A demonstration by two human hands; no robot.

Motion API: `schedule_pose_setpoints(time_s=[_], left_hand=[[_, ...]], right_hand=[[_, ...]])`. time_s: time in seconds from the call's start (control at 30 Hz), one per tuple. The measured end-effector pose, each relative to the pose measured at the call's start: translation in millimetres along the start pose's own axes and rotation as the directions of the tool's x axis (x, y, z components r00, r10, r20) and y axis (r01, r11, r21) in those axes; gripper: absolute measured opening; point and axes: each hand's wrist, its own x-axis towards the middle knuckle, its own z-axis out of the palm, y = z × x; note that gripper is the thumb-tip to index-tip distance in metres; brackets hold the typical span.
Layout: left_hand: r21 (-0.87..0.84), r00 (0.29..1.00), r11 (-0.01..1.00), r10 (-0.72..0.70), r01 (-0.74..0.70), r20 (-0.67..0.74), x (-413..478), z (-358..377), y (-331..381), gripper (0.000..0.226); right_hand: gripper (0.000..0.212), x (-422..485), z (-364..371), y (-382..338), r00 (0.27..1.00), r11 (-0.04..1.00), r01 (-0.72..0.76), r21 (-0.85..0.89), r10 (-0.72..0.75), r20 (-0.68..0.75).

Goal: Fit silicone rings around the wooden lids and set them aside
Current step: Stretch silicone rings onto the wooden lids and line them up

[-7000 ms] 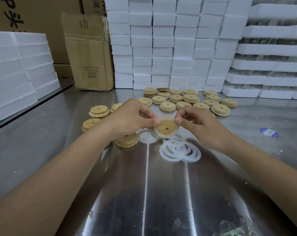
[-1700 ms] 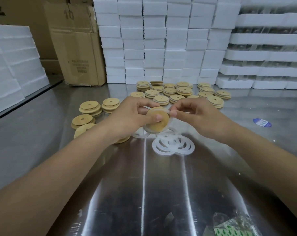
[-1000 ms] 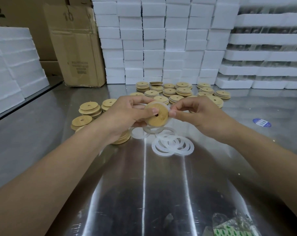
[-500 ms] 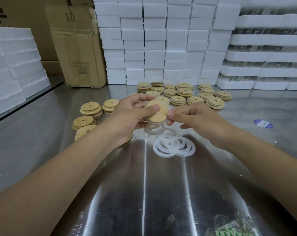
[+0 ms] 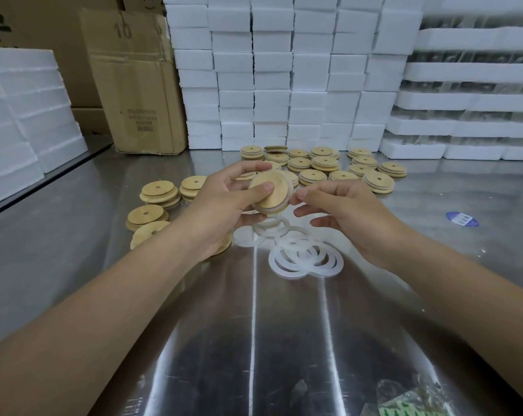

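1. The left hand (image 5: pixel 224 205) grips one wooden lid (image 5: pixel 269 192) above the table (image 5: pixel 284 340), thumb on its face and fingers behind it. The lid is tilted towards the camera.
2. A white silicone ring (image 5: pixel 289 193) shows along the right and lower edge of this lid. It appears seated, or nearly so; the far side of the rim is hidden.
3. The right hand (image 5: pixel 353 217) is released, fingers loosely spread and holding nothing. Its index fingertip lies just beside the ring; contact cannot be told.
4. Judged progress: this lid is at the end of fitting, and setting it aside is the step left.
5. A heap of loose rings (image 5: pixel 305 256) lies on the table below the hands, so several fittings remain.
6. Many far lids (image 5: pixel 323 163) sit in low stacks beyond the hands. A smaller group, the left lids (image 5: pixel 158 190), lies beside the left forearm. Whether either group carries rings cannot be told.
7. Containers: a cardboard box (image 5: pixel 134 85) stands at the back left, its contents out of sight. A clear plastic bag (image 5: pixel 410 397) lies at the near right edge; its contents are unclear.
8. White foam blocks (image 5: pixel 284 70) are stacked along the back.
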Motion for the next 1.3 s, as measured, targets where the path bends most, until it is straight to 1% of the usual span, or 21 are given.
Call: schedule_pose_setpoints(time_s=[0.1,0.2,0.27,0.37,0.43,0.5,0.57,0.7,0.8,0.87,0.93,1.0,1.07,1.17,1.3], left_hand=[[0.035,1.0,0.999,0.021,-0.021,-0.013,-0.6,-1.3,-0.2,0.026],[0.053,1.0,0.998,0.029,-0.029,-0.003,-0.3,-1.1,0.0,0.022],[0.065,0.999,0.997,0.037,-0.037,-0.004,-0.2,0.1,-0.8,0.022],[0.116,0.998,0.991,0.069,-0.068,-0.006,-1.8,2.7,-2.1,0.021],[0.142,0.994,0.984,0.109,-0.107,-0.006,-3.4,5.0,-3.0,0.022],[0.164,0.99,0.977,0.143,-0.139,-0.013,-4.7,5.8,-3.1,0.021],[0.196,0.984,0.966,0.177,-0.171,-0.017,-5.6,6.9,-2.9,0.019],[0.268,0.97,0.936,0.241,-0.228,-0.016,-6.7,11.8,-4.3,0.024],[0.244,0.969,0.942,0.246,-0.231,-0.031,-6.5,13.7,-4.6,0.023],[0.211,0.969,0.95,0.244,-0.229,-0.048,-6.2,13.5,-3.4,0.02],[0.158,0.974,0.966,0.217,-0.206,-0.058,-5.9,11.8,-1.9,0.018],[0.084,0.985,0.985,0.159,-0.154,-0.061,-5.5,11.0,-1.2,0.017],[0.066,0.99,0.991,0.123,-0.118,-0.07,-4.8,11.7,-2.4,0.017],[0.132,0.991,0.984,0.125,-0.117,-0.054,-4.4,13.1,-3.0,0.024],[0.286,0.994,0.953,0.088,-0.102,0.063,-5.6,14.8,-8.3,0.04]], right_hand=[[0.01,-0.6,0.5,-0.7,0.999,1.0,0.022,-0.02,-0.023,-0.026],[0.008,-1.9,3.3,0.3,0.996,0.996,0.069,-0.049,-0.072,-0.052],[0.019,-1.7,4.1,0.1,0.99,0.99,0.126,-0.057,-0.129,-0.058],[0.035,-1.7,6.6,0.5,0.965,0.958,0.261,-0.117,-0.263,-0.01],[0.038,-1.3,7.8,1.1,0.938,0.913,0.344,-0.219,-0.347,0.029],[0.04,-1.0,9.1,1.0,0.926,0.888,0.372,-0.269,-0.375,0.042],[0.034,-0.2,7.8,0.8,0.938,0.899,0.336,-0.281,-0.348,0.009],[0.013,0.5,2.7,1.6,0.968,0.924,0.169,-0.344,-0.222,-0.121],[0.012,-1.4,2.3,2.5,0.975,0.886,0.11,-0.45,-0.184,-0.124],[0.014,-2.9,3.2,2.5,0.98,0.877,0.099,-0.471,-0.167,-0.106],[0.015,-2.0,3.7,2.3,0.981,0.896,0.109,-0.43,-0.167,-0.099],[0.016,-0.5,3.8,1.9,0.98,0.934,0.118,-0.339,-0.164,-0.111],[0.016,0.6,2.8,1.7,0.983,0.967,0.1,-0.234,-0.132,-0.126],[0.014,2.0,0.4,2.4,0.986,0.986,0.031,-0.164,-0.057,-0.158],[0.013,8.0,-13.4,4.4,0.974,0.992,-0.112,-0.064,0.097,-0.204]])
